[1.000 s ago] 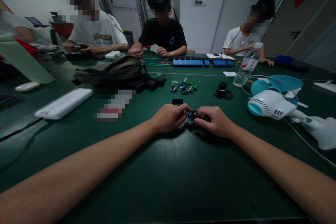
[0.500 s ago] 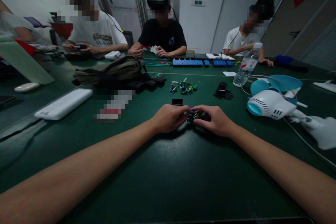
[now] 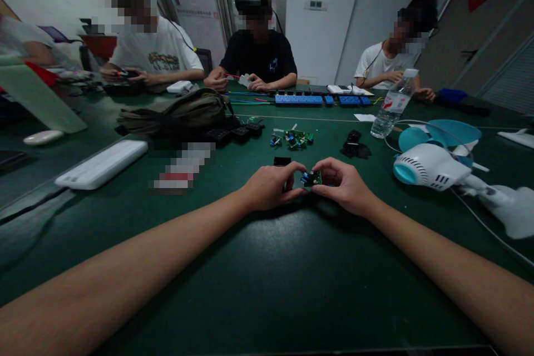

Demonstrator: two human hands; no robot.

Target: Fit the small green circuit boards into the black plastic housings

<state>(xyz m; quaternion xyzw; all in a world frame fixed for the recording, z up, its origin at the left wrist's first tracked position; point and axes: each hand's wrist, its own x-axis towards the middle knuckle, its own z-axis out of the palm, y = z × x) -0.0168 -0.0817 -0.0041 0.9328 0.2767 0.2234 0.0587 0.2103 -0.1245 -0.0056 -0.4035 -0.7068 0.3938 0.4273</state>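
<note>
Between the thumb and fingers of my right hand (image 3: 342,184) is a small green circuit board (image 3: 311,178) with blue and dark components, lifted just off the table. Close to its left edge is my left hand (image 3: 272,184), the thumb and index finger parted in a curve; a light touch at the fingertips cannot be ruled out. Behind my left hand a small black plastic case (image 3: 282,161) lies on the green table. Farther back is a heap of similar circuit boards (image 3: 297,139). Black plastic pieces (image 3: 355,146) lie to the right of that heap.
At right stand a white and blue fan (image 3: 429,164) and a water bottle (image 3: 392,105). A dark bag (image 3: 179,113) and a white power strip (image 3: 104,164) lie at left. Blue blocks (image 3: 298,100) line the far side, where several people sit working.
The circuit board has turned and shows more of its components. My left fingers have spread apart from it, while my right hand has shifted slightly and keeps its hold.
</note>
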